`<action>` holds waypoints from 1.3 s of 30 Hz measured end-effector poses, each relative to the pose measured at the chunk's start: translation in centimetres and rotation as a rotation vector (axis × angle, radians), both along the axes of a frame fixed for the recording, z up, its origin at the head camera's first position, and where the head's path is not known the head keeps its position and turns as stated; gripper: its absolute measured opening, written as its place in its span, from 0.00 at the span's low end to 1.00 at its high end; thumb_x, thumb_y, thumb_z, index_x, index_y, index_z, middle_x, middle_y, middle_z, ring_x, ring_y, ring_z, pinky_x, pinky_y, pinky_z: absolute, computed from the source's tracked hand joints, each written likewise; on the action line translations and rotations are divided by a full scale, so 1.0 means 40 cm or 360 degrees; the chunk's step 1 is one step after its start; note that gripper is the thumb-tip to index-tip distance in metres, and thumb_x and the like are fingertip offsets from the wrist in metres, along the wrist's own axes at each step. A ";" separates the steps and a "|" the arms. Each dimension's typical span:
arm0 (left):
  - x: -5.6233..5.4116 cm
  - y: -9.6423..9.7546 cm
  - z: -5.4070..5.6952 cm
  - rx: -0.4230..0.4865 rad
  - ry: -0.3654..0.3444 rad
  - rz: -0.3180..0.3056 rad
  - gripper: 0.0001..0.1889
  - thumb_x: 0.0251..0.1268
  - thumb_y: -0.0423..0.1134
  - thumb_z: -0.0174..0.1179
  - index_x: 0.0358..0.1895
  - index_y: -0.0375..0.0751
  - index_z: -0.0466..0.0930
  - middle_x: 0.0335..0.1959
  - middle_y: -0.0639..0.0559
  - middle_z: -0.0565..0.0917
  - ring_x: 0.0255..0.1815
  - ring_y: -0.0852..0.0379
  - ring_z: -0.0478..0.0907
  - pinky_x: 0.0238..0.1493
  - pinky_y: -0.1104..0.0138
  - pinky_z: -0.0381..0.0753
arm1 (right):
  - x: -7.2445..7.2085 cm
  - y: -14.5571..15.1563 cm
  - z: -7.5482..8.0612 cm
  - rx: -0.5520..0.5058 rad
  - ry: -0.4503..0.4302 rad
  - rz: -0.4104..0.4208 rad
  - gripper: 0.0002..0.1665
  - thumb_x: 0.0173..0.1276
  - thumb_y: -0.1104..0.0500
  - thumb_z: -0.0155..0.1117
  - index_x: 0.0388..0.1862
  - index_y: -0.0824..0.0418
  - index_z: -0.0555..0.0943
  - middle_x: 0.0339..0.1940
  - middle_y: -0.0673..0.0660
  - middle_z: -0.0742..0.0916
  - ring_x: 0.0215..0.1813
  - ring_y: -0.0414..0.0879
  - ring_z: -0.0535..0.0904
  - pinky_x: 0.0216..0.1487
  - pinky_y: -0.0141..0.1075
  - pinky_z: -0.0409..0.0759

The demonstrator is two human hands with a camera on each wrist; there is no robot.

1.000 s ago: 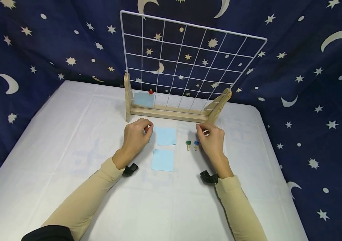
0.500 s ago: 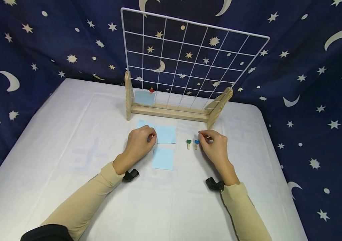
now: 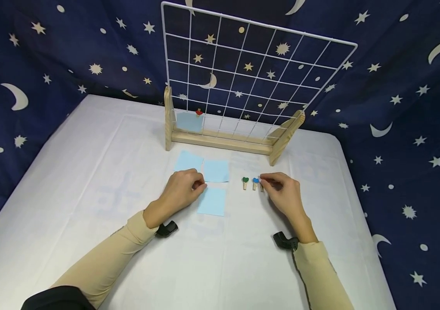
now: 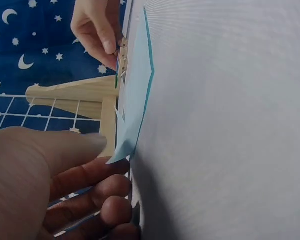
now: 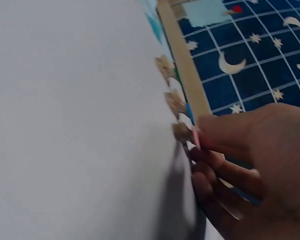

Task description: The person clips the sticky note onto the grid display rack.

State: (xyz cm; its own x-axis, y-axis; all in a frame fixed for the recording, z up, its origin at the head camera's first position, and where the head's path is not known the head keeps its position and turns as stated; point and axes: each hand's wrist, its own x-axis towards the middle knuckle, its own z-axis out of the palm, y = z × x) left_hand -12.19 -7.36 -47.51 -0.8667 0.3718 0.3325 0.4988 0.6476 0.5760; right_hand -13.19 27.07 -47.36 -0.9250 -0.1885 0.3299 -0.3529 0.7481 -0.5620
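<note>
My left hand [image 3: 183, 188] is at the left corner of the nearest light-blue paper note [image 3: 211, 201]. In the left wrist view that corner curls up between thumb and index finger, with a gap below the thumb [image 4: 92, 144]. Two more blue notes, a left one [image 3: 188, 161] and a middle one [image 3: 216, 171], lie behind it. My right hand [image 3: 284, 191] pinches the pink top of a small wooden clothespin [image 5: 181, 131]. To its left lie a blue heart clothespin [image 3: 255, 181] and a green heart clothespin [image 3: 245, 180].
A white wire grid [image 3: 258, 51] stands in a wooden base [image 3: 221, 141] behind the notes. On its lower left hangs a blue note [image 3: 189, 122], with a red clothespin [image 3: 198, 112] at its top. A dark star-patterned cloth [image 3: 127, 77] surrounds the white table [image 3: 100, 172].
My left hand has come toward me from the left rear note to the nearest one, uncovering the former. My right hand has moved nearer and right, down to the pink clothespin.
</note>
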 end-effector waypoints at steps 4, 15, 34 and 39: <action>-0.006 -0.001 -0.008 -0.0010 -0.0043 -0.0058 0.07 0.61 0.38 0.77 0.29 0.46 0.87 0.24 0.55 0.81 0.25 0.61 0.76 0.30 0.67 0.74 | -0.001 0.026 0.004 -0.0011 -0.0131 0.0115 0.13 0.70 0.62 0.75 0.52 0.59 0.90 0.49 0.56 0.90 0.46 0.49 0.86 0.47 0.36 0.82; -0.020 -0.010 -0.011 -0.0002 -0.0067 -0.0100 0.10 0.54 0.35 0.81 0.29 0.47 0.87 0.25 0.55 0.82 0.27 0.61 0.77 0.31 0.66 0.76 | -0.008 0.033 -0.001 -0.0023 -0.0204 0.0145 0.17 0.67 0.59 0.78 0.54 0.58 0.88 0.52 0.54 0.88 0.50 0.48 0.84 0.52 0.37 0.80; -0.018 -0.003 -0.025 0.0039 -0.0133 -0.0083 0.10 0.56 0.34 0.80 0.26 0.48 0.86 0.24 0.57 0.81 0.26 0.62 0.76 0.32 0.65 0.75 | -0.004 0.041 -0.005 -0.0164 -0.0317 0.0156 0.13 0.70 0.60 0.76 0.52 0.55 0.89 0.46 0.52 0.92 0.47 0.45 0.87 0.51 0.31 0.82; -0.016 -0.002 -0.023 0.0050 -0.0143 -0.0084 0.10 0.56 0.34 0.80 0.26 0.48 0.86 0.25 0.57 0.82 0.26 0.62 0.76 0.32 0.65 0.75 | -0.004 0.047 -0.009 -0.0203 -0.0302 0.0177 0.10 0.72 0.61 0.73 0.51 0.55 0.90 0.47 0.54 0.93 0.46 0.42 0.85 0.48 0.24 0.79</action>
